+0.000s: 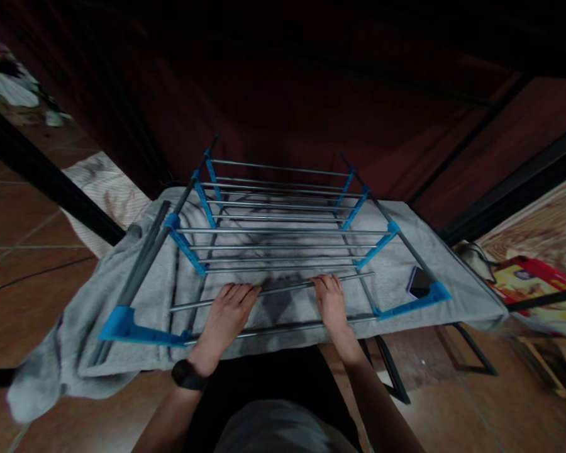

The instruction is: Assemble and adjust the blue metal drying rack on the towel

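My left hand (pixel 231 313) and my right hand (pixel 329 301) are both wrapped over a loose grey metal rod (pixel 285 289), one near its left third and one toward its right end. The rod lies crosswise inside a partly built rack of grey tubes and blue plastic brackets (pixel 188 251). Behind the hands, several thin crossbars (pixel 283 232) span the brackets. Just in front, another crossbar (pixel 283 329) joins the left blue corner piece (pixel 139 331) to the right blue corner piece (pixel 415 301). A dark watch sits on the left wrist.
The rack lies on a table covered with a grey cloth (pixel 396 226). A phone (pixel 419 282) rests on the cloth at the right. Loose grey tubes (pixel 146 248) lie along the left side. A red and yellow package (pixel 532 283) is beyond the right edge. A dark red panel (pixel 273 113) stands behind.
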Available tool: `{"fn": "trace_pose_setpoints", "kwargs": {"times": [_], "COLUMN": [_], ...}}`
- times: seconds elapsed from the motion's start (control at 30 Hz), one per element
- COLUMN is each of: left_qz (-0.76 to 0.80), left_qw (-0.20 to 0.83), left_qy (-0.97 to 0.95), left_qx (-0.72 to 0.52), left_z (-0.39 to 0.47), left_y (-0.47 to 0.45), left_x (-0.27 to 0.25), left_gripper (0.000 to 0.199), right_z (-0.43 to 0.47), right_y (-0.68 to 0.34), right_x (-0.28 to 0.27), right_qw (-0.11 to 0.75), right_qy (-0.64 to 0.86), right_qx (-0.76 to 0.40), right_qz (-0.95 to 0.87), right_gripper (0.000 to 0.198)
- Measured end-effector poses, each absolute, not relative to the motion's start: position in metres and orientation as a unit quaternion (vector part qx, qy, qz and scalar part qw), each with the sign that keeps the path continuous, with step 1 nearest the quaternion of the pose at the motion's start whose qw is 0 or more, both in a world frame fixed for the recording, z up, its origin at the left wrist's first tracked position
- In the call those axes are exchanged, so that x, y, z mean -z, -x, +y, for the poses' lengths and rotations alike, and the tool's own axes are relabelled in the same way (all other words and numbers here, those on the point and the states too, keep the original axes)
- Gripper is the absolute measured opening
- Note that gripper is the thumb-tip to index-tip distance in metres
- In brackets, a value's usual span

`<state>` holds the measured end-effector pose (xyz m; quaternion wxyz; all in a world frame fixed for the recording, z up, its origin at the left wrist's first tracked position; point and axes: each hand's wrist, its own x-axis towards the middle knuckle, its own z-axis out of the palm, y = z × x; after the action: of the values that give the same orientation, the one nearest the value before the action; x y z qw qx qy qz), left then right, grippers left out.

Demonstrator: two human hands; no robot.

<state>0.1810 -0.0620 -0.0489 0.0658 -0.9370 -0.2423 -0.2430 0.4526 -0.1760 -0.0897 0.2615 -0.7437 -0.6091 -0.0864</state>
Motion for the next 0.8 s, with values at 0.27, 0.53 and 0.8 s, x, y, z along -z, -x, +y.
{"fn": "trace_pose_setpoints", "kwargs": {"times": [0.27, 0.53, 0.8], "left_qz": [-0.216, -0.239, -0.276], "left_qw": [0.142, 0.055, -0.026], "left_qy": [0.884, 0.874, 0.892], "left_qx": [0.390, 0.420, 0.357], "left_z": [-0.082, -0.081, -0.076], "left_y": [-0.183, -0.188, -0.197], "left_x": [0.045, 0.054, 0.073], "left_gripper": [0.054, 0.041, 0.038], "right_z": [-0.172, -0.169, -0.163], "right_y": [-0.467, -0.472, -0.460], "right_x": [0.078, 0.051, 0.021], "right_qw": [0.389, 0.537, 0.669], "right_qy": [0.731, 0.705, 0.633], "right_qx": [0.056, 0.001, -0.144], "right_qz": [-0.558, -0.464, -0.362], "right_gripper": [0.032, 0.020, 0.028]}}
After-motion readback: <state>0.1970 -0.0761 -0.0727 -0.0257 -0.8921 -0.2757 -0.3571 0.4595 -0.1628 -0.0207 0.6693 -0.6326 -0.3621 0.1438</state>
